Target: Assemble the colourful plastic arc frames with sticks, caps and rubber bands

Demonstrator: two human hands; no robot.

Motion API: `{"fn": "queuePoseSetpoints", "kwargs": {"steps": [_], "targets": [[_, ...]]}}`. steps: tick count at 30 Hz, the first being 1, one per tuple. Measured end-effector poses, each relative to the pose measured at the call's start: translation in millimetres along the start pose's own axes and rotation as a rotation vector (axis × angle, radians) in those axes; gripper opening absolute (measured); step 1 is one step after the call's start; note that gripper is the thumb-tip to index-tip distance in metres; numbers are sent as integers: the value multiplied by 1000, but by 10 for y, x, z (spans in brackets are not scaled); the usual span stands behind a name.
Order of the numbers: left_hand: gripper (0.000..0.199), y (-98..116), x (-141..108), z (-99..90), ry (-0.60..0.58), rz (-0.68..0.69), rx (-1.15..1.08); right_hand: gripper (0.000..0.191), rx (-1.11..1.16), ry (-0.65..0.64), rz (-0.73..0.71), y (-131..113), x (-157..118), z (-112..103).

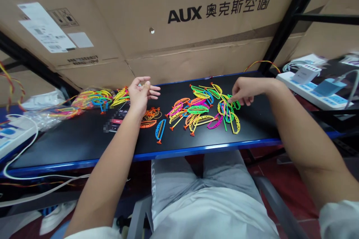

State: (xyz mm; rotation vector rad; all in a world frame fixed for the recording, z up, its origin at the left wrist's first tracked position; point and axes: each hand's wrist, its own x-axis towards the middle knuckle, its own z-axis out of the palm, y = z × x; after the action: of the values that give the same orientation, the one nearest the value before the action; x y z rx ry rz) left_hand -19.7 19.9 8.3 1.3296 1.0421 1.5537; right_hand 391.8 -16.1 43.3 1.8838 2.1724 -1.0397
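Left hand [142, 97] open, empty; right hand [242, 91] dips among neon plastic curved strips [198, 110] (hold unclear), most lying loose on a blue-edged black bench [70, 149].

- One view, camera worn on the person's head.
- Faces forward and down across the table [70, 149].
- Close range: left hand [141, 97] and right hand [244, 91] both in frame, cardboard cartons [179, 26] filling the top.

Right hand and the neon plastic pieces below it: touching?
Cannot tell. The head view shows the right hand with its fingertips right over the neon plastic pieces, but this angle doesn't plainly show contact or a gap.
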Motion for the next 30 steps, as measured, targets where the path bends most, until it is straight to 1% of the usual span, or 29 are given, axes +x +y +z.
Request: {"fn": "queuePoseSetpoints", "kwargs": {"steps": [2, 4, 7, 10, 12, 15, 20, 23, 27, 30], "targets": [[29, 2, -5, 5, -2, -16, -3, 52, 3, -121, -6, -42, -92, 54], [29, 8, -8, 11, 0, -23, -9, 48, -14, -179, -11, -120, -145, 139], [32, 11, -9, 12, -4, -14, -2, 37, -65, -182, 19, -245, -160, 257], [34, 3, -11, 7, -33, 6, 14, 28, -105, -169, 68, -324, -141, 319], [35, -2, -13, 7, -51, 8, 17, 25, -117, -164, 80, -335, -130, 329], [35, -5, -16, 9, -46, -13, 12, 23, -116, -143, 62, -293, -114, 319], [32, -6, -8, 7, -21, -23, 3, 25, -98, -70, -21, -185, -69, 297], [33, -12, -7, 3, -28, -26, 9, 25, -158, -8, -61, -156, -55, 274], [34, -23, -6, 2, -20, -34, 33, 23, -252, 156, -136, -108, -67, 190], [37, -24, -1, 0, 20, -23, 34, 17, -225, 303, -206, -69, -63, 116]]}}
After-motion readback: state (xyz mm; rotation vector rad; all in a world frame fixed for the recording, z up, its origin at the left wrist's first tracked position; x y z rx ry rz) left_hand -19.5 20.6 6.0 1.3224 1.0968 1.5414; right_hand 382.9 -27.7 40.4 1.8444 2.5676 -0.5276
